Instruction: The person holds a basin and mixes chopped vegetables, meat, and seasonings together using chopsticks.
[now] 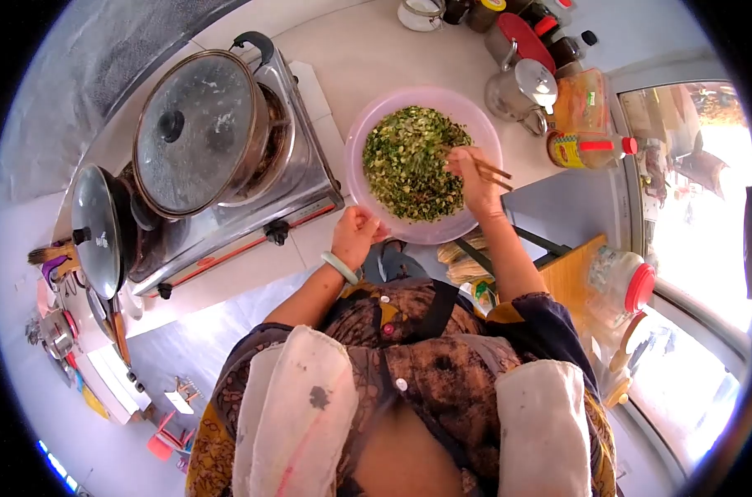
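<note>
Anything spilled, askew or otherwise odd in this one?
No spill stands out. One oddity: the near rim of the pink basin appears to reach past the front edge of the counter; whether its base overhangs is hidden.

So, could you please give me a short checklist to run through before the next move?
1. Right hand gripping the chopsticks: ok.
2. Left hand holding the rim of the pink bowl: ok.
3. Chopped greens within the bowl: ok.
4. Bowl fully supported by the counter: cannot tell; its near rim seems to reach past the edge.
5. Lid on the large pot: ok.
6. Flame out beneath that pot: cannot tell, the view is mostly blocked.
</note>
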Available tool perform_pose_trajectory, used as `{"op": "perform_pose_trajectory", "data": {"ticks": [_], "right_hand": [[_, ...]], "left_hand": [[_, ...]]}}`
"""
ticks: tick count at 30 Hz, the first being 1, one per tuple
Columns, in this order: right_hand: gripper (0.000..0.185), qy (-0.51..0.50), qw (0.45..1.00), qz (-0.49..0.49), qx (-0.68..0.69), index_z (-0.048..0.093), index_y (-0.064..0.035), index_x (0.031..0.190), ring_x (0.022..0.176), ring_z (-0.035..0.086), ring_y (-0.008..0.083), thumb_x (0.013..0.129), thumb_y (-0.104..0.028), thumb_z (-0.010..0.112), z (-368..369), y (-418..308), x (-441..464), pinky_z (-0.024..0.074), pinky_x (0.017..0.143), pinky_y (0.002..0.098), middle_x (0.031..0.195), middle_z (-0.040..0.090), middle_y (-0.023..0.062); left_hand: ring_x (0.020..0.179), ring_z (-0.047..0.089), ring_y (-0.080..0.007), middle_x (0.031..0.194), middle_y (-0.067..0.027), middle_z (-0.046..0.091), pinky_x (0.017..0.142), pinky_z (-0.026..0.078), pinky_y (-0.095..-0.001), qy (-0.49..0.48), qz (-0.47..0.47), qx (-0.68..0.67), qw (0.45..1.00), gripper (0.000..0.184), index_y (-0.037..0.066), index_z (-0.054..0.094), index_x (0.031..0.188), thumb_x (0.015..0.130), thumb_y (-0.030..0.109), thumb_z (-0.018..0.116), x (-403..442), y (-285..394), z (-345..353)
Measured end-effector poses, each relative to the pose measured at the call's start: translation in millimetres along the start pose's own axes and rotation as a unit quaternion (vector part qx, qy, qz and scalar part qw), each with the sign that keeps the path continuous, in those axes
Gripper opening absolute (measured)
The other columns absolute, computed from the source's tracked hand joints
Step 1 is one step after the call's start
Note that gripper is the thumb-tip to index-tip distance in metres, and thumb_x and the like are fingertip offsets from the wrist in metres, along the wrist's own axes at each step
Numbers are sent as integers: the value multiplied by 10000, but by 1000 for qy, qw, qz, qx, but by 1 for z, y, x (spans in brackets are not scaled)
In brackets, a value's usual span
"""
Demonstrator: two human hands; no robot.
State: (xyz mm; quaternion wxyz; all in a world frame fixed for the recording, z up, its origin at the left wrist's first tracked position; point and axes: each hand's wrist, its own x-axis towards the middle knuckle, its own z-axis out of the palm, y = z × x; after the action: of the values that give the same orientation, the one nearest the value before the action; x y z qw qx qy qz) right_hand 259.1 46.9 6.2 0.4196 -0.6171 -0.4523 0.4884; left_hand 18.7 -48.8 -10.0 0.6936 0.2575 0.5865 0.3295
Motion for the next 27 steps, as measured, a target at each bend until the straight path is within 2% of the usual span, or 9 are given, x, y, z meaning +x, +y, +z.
{"op": "perform_pose_trajectory", "data": {"ticks": [1, 5, 12, 14, 19, 22, 24, 26, 27], "right_hand": [[255, -10, 998, 9, 60, 600, 14, 965, 741, 610, 157, 920, -226, 525, 7, -4, -6, 495, 702, 289, 823, 627, 79], [220, -100, 994, 9, 39, 602, 9, 974, 760, 598, 142, 924, -189, 520, -3, -23, -30, 491, 726, 286, 817, 620, 72], [198, -151, 973, -103, -143, 594, -15, 1052, 844, 629, 207, 861, -44, 549, -5, -78, -82, 505, 665, 297, 936, 641, 146], [268, -183, 912, -343, -129, 578, -36, 1068, 801, 625, 263, 803, -2, 553, 18, -62, -79, 510, 631, 304, 930, 627, 138], [162, -218, 864, -353, -284, 550, -52, 872, 685, 573, 317, 721, 6, 556, 65, -31, -60, 489, 579, 396, 754, 548, 126], [130, -145, 887, -337, -281, 528, -60, 817, 676, 570, 317, 707, 0, 562, 42, -22, -46, 480, 565, 396, 725, 532, 124], [249, -112, 878, -320, -337, 588, 2, 970, 797, 617, 319, 730, 65, 595, 18, -21, -48, 515, 667, 357, 880, 614, 165], [151, -36, 903, -298, -307, 606, 8, 985, 787, 631, 248, 843, 13, 553, -2, -31, -57, 502, 706, 311, 896, 637, 155], [143, -17, 929, -256, -268, 607, 2, 967, 791, 632, 269, 835, 3, 551, -10, -38, -64, 511, 697, 317, 885, 634, 154]], "left_hand": [[821, 642, -216, 916, -139, 604, 746, 553, -326, 6, -1, 6, 1000, 144, -11, 400, 1025, 926, 54, 482, -1, 4, 2], [821, 642, -219, 915, -139, 604, 741, 555, -329, -3, 9, 11, 1000, 142, -10, 396, 1023, 927, 55, 479, -1, 1, 0], [820, 644, -221, 912, -137, 605, 729, 561, -340, 3, 8, -3, 1000, 129, -4, 408, 1008, 926, 56, 487, -1, -1, -1], [814, 645, -221, 902, -136, 606, 728, 561, -340, 1, 1, -2, 1000, 124, 0, 413, 1004, 925, 57, 490, 1, -2, -1], [804, 648, -222, 886, -133, 609, 727, 560, -338, 5, 3, -18, 1000, 115, 5, 418, 995, 920, 50, 494, -2, 1, 0], [803, 649, -225, 882, -132, 609, 723, 560, -340, 6, 0, -19, 1000, 112, 7, 419, 983, 915, 43, 500, -3, 0, 0], [804, 650, -228, 881, -134, 608, 719, 561, -340, 7, 7, -17, 1000, 112, 5, 420, 977, 913, 42, 504, 0, -1, 1], [805, 650, -230, 877, -137, 605, 714, 561, -339, 9, 14, -21, 1000, 114, 2, 420, 973, 912, 43, 507, 2, -9, -3], [807, 650, -231, 879, -139, 605, 715, 561, -338, 6, 18, -23, 1000, 117, 0, 419, 975, 912, 43, 507, 1, -8, -3]]}}
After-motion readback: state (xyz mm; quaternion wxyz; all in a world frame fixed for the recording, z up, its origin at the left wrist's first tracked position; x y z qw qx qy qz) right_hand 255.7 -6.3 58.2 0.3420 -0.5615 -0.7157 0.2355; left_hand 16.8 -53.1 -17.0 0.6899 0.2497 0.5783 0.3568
